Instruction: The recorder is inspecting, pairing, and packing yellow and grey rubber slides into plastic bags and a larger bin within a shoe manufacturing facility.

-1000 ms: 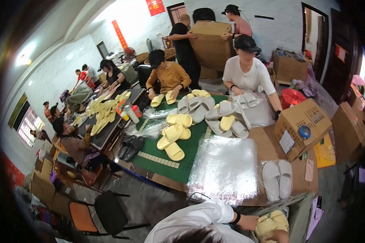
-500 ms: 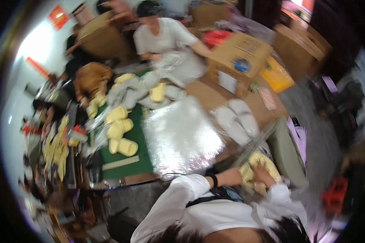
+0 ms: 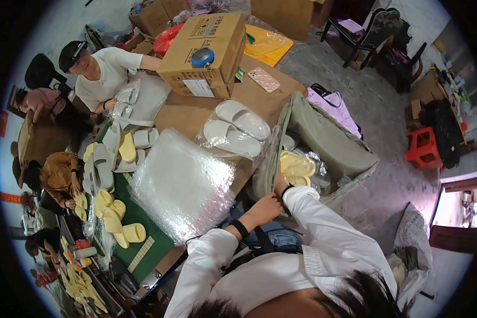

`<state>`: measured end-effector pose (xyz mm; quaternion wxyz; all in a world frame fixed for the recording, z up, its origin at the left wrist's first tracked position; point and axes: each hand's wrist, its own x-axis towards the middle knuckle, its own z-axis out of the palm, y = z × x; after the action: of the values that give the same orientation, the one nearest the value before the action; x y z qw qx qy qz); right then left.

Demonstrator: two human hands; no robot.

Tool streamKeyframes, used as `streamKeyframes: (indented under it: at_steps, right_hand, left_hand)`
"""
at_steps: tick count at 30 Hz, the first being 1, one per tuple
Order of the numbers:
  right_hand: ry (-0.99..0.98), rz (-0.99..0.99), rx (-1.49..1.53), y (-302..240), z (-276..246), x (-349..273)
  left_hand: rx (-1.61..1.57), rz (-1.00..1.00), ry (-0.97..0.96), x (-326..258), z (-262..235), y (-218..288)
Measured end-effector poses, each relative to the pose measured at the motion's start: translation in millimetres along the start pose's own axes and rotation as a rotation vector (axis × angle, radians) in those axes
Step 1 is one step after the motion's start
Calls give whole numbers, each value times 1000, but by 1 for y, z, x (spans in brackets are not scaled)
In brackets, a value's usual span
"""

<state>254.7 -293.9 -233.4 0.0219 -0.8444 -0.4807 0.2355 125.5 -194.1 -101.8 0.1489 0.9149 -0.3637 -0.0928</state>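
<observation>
My right hand (image 3: 281, 183) dips into the sack (image 3: 328, 143) at the yellow slippers (image 3: 297, 168) (light, soft foam; pinch the strap); grip hidden, left hand (image 3: 265, 206) loosely curled, empty

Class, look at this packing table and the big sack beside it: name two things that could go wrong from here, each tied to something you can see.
1. The stack of clear plastic bags overhangs the table edge near the left hand; a nudge could slide it off.
2. The right hand reaches into the sack of yellow slippers, whose mouth sags; it could flop shut or spill.
</observation>
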Motion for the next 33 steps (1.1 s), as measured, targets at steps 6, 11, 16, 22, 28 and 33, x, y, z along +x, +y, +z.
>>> streamKeyframes:
  at_steps: [6,11,16,22,28,33]
  right_hand:
    - [-398,89,353,9,-63,-21]
    - [-456,391,-79,-3,-102,-103]
    - [-240,276,-215,7,-12,-84]
    - [-496,-151,312,31,-88,-2]
    - [612,177,610,-3,-204,122]
    - [385,617,257,-28,-153,154]
  left_hand:
    - [-13,-161,24,-9,4,-4]
    - [-16,-148,74,-9,4,-3]
    - [-29,-131,75,-8,15,-6]
    - [-48,-250,97,-21,8,-10]
    - [-73,-257,94,-17,17,1]
    - [-93,-302,179,-36,17,6]
